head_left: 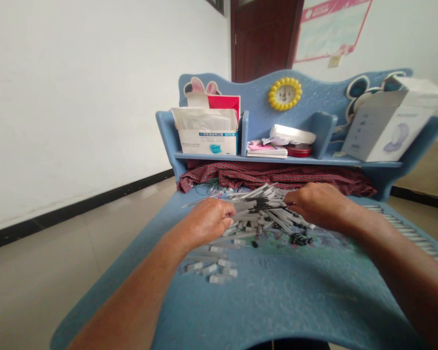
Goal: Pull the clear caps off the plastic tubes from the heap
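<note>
A loose pile of thin clear and whitish tubes (246, 209), like pen barrels, lies on the blue desk. Dark thin sticks (263, 201), which look like pen refills, are mixed in. At the pile's left side, my left hand (213, 216) is closed in a pinch; what its fingers hold is hidden. My right hand (310, 201) is also closed, above the pile's right side, its fingertips hiding whatever is between them. Small black plugs (301, 238) lie in a heap below it. Nearer me on the left are several whitish caps (217, 279).
A row of slim white pieces (410, 233) runs along the desk's (277, 301) right side. Behind the pile lies red checked cloth (266, 172). The shelf above holds a mask box (208, 138), papers (266, 151), a red tin (299, 151) and a tall white box (390, 121).
</note>
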Motion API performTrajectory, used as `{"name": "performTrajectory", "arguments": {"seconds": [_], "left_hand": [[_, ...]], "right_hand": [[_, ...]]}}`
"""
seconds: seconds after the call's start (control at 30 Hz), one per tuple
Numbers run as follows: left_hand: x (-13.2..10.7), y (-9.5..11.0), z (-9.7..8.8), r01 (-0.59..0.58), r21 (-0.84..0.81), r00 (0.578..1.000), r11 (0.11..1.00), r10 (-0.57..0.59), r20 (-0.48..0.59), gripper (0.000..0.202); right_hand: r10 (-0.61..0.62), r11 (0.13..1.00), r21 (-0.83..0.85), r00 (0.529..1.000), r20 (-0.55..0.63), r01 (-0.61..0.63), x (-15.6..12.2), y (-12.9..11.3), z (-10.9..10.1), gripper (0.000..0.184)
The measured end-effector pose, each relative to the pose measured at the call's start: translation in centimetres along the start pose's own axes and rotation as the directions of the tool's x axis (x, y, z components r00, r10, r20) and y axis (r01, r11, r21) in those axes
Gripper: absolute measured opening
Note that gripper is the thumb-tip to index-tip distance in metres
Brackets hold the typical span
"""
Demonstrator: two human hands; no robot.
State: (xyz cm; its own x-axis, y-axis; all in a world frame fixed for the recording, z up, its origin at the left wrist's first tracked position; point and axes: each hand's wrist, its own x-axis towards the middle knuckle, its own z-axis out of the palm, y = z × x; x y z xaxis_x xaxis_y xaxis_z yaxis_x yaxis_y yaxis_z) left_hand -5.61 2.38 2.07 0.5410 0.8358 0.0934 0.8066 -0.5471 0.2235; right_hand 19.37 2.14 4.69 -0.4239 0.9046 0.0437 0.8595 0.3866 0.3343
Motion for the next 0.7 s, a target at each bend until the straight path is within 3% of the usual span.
{"name": "performTrajectory", "arguments": {"seconds": [0.5,0.7], "left_hand": [[-0.1,0.6,-0.5,-0.063,-0.099,0.997,0.993,0.067,0.043,0.014],[-0.2,1.5,-0.7,-0.036,-0.245,0.988,0.969,0.072,0.139,0.015]], "right_hand": [[-0.031,0.998,-0.062,0.999,-0.031,0.029,-0.5,-0.8,-0.2,0.026],[-0.182,0.983,-0.016,0.957,-0.225,0.183,-1.2,-3.2,0.1,0.022]]}}
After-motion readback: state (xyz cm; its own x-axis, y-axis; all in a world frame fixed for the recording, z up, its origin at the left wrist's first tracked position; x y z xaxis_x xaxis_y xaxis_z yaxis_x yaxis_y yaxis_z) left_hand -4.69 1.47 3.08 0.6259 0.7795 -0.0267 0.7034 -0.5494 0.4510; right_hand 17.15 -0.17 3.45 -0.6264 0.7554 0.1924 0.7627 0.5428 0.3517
